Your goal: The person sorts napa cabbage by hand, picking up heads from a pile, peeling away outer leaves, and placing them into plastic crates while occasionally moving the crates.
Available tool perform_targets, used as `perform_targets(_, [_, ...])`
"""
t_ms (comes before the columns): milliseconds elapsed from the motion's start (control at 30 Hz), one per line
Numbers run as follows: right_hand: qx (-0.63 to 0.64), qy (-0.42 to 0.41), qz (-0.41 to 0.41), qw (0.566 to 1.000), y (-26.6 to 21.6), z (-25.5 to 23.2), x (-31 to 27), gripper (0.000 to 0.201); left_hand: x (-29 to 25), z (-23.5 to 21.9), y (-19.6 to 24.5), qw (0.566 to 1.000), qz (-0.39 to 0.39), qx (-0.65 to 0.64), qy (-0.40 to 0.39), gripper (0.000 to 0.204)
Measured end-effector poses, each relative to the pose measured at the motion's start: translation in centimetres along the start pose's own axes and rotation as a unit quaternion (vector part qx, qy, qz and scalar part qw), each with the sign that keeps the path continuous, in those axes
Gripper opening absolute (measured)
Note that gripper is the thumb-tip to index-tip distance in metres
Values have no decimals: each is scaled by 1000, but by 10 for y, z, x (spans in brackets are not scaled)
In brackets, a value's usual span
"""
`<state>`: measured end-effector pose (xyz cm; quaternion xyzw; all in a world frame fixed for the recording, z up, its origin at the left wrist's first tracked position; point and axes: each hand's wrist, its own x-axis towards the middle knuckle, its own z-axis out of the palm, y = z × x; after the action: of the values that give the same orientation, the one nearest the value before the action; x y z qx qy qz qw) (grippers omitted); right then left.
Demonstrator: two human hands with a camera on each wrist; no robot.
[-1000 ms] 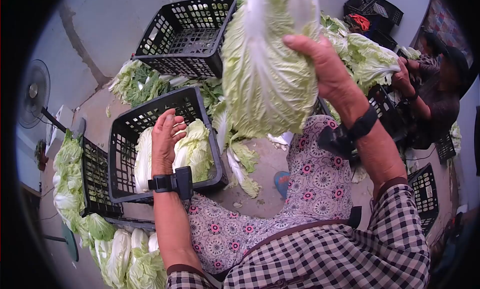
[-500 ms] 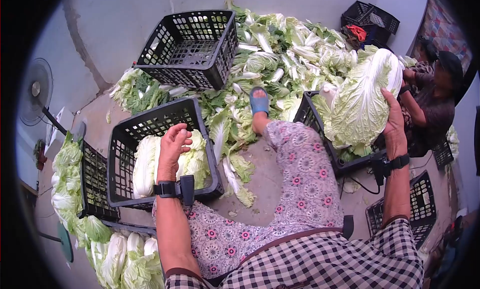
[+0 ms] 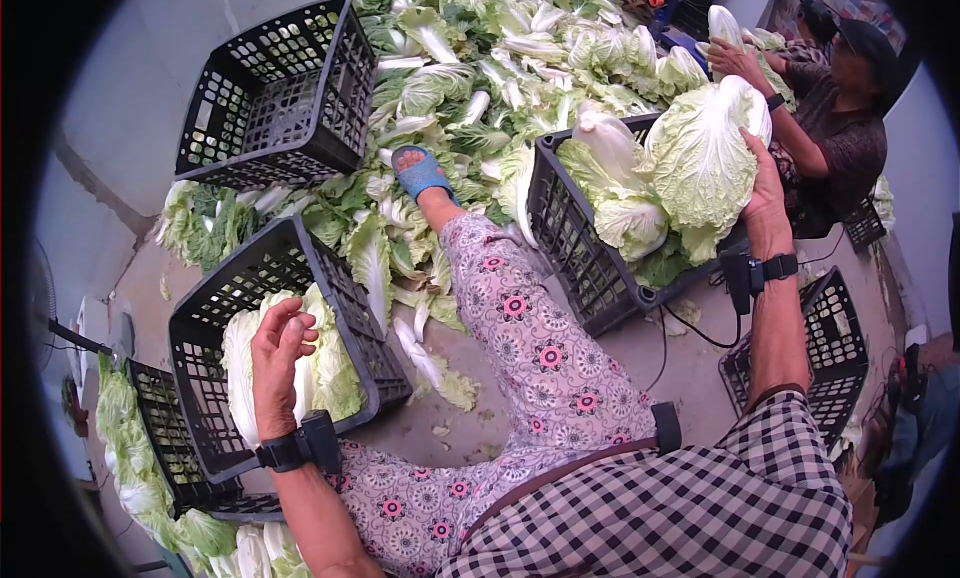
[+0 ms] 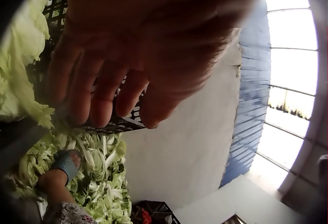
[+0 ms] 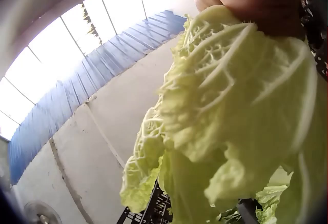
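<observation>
My right hand (image 3: 765, 193) grips a large napa cabbage (image 3: 705, 158) by its side, over the black crate (image 3: 575, 268) at the right. In the right wrist view, pale crinkled leaves (image 5: 230, 111) fill most of the picture below the hand. Other napa cabbages (image 3: 630, 223) lie in that crate beside the held one. Over on the left, my left hand (image 3: 275, 363) hovers above a second black crate (image 3: 370, 348), its fingers loosely bent and holding nothing. Inside that crate are pale napa cabbages (image 3: 335, 368), partly hidden by the hand.
An upper black crate (image 3: 340, 98) stands at the back left, beside a wide heap of loose cabbage leaves (image 3: 470, 88). A sandalled foot (image 3: 420, 173) rests among the leaves. At the right, another person (image 3: 840, 108) handles a cabbage. More cabbages line the left edge.
The right hand brought the napa cabbage from high in front across to the right crate and lowered it there. The head view has shifted rightward. The left hand stays over its crate.
</observation>
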<state>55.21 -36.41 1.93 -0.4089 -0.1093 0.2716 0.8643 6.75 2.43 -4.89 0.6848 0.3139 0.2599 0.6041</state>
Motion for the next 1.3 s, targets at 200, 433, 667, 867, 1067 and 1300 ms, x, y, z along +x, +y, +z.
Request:
perform_targets(200, [14,40,78,996,60,-23,12,44,-4,8,8,1000,-3,11,-5,42])
perform_targets(433, [-22,107,214,971,135,-65,29,44,-6,10,12,999,-20,28,-23,41])
perform_targets(667, [-23,88,105,990,119,-55,27,45,-7,11,10,998,-30,26,-49,41])
perform_targets(867, [-120,111,130,978,132,-74,37,49,-9,10,13,998,-28,15,-57,38])
perform_targets(1067, [-171,133,124,968,127,-64,33,50,-11,11,14,997,-43,30,-52,37])
perform_targets(1300, [-537,195,144,808,78,-13,-17,61,-11,10,13,997,-36,35,-54,37])
